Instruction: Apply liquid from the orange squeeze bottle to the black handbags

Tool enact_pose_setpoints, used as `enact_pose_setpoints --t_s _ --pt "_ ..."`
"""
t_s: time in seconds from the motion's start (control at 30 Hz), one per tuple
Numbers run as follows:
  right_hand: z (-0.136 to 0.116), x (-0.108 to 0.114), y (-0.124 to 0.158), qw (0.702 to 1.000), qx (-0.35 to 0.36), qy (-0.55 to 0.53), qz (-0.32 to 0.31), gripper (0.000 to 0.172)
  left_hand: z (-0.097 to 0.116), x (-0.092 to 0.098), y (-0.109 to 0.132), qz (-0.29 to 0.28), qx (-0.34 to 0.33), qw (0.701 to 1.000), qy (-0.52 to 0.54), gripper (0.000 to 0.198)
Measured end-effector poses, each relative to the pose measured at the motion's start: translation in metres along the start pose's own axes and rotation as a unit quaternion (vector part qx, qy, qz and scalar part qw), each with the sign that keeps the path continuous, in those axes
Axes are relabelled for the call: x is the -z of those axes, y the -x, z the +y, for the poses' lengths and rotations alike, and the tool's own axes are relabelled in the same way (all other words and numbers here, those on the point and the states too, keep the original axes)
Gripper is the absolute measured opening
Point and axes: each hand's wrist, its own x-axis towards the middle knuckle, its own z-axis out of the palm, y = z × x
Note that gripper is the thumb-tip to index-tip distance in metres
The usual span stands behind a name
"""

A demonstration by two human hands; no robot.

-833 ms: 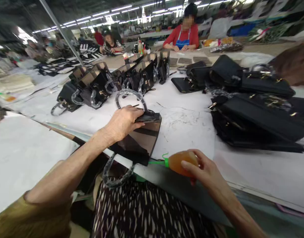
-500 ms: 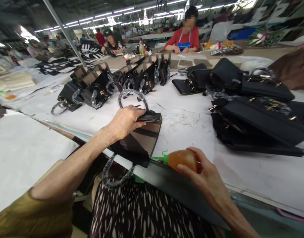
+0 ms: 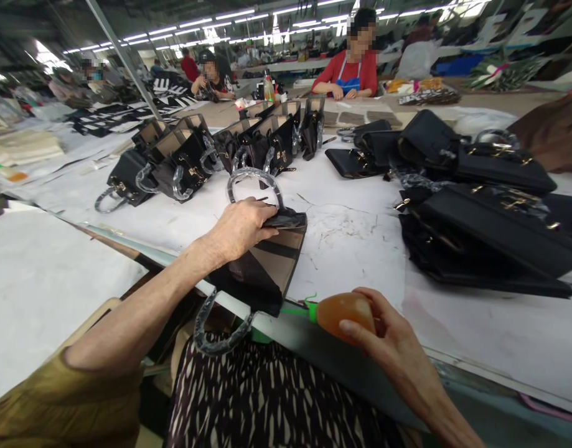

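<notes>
My left hand (image 3: pixel 239 229) is closed on the top edge of an open black handbag (image 3: pixel 267 264) that lies at the near edge of the white table (image 3: pixel 351 236). The bag's brown lining faces up, and its plastic-wrapped handles stick out at both ends. My right hand (image 3: pixel 388 339) grips an orange squeeze bottle (image 3: pixel 344 313) with a green nozzle. The nozzle points left at the bag's lower edge, close to it; contact cannot be made out.
A row of upright black handbags (image 3: pixel 187 162) stands at the back left. Flat black bags (image 3: pixel 482 211) are piled on the right. Other people sit at tables further back, one in red (image 3: pixel 353 71). My patterned lap (image 3: pixel 267 398) is below the table edge.
Both hands hold nearly the same places. The bottle in my right hand has shifted slightly right and down in view as the camera moved a little.
</notes>
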Motion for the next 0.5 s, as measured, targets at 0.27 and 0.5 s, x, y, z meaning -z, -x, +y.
enact_pose_setpoints --t_s 0.27,0.5 --pt "0.003 0.004 -0.005 0.983 -0.027 -0.157 -0.087 0.044 -0.004 0.002 -0.009 -0.016 0.017 1.000 -0.011 0.020" --pt "-0.004 0.019 0.002 0.865 -0.145 -0.479 -0.040 0.040 -0.014 0.005 -0.020 -0.042 0.034 0.999 0.009 0.018"
